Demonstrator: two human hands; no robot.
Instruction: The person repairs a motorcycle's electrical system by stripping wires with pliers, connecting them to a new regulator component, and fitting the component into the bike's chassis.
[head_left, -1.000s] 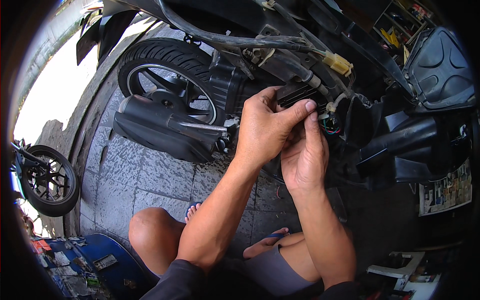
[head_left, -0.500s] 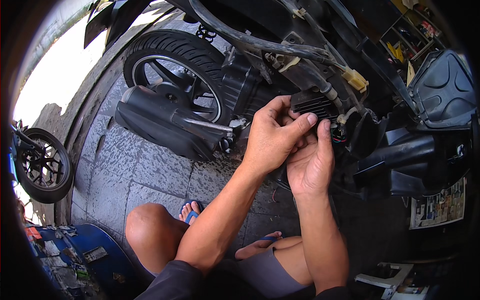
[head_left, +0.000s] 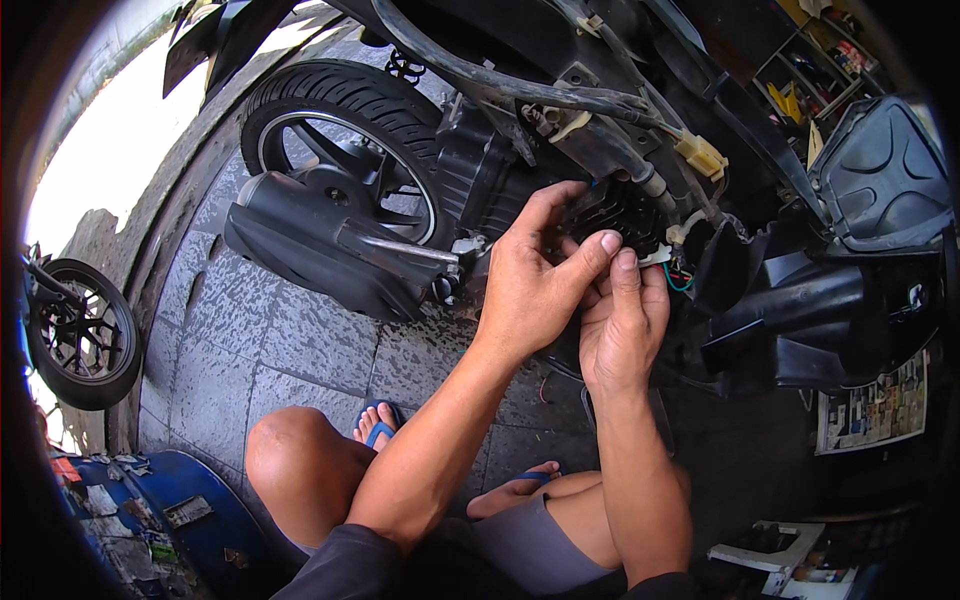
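Note:
A black finned regulator-rectifier [head_left: 622, 208] is tilted in front of the scooter's frame. My left hand [head_left: 530, 290] is closed on it, with the index finger along its far left side and the thumb at its near edge. Close beside, my right hand [head_left: 622, 335] pinches at a white wire connector [head_left: 656, 257] at the block's lower right, from which green and red wires [head_left: 680, 278] run. My fingers hide the underside of the block and part of the connector. The two thumb tips almost touch.
The scooter's rear wheel [head_left: 345, 165] and black exhaust silencer [head_left: 300, 245] lie left of my hands. Above hang a cable harness and a yellowish connector [head_left: 702, 155]. Black plastic panels [head_left: 800, 310] are at right. A blue drum [head_left: 190, 510] stands lower left, another motorcycle's wheel [head_left: 85, 335] beyond it.
The finned block has tilted, and its fins show at another angle. My right hand has turned and its fingers have curled in. The white connector has come into sight beside them.

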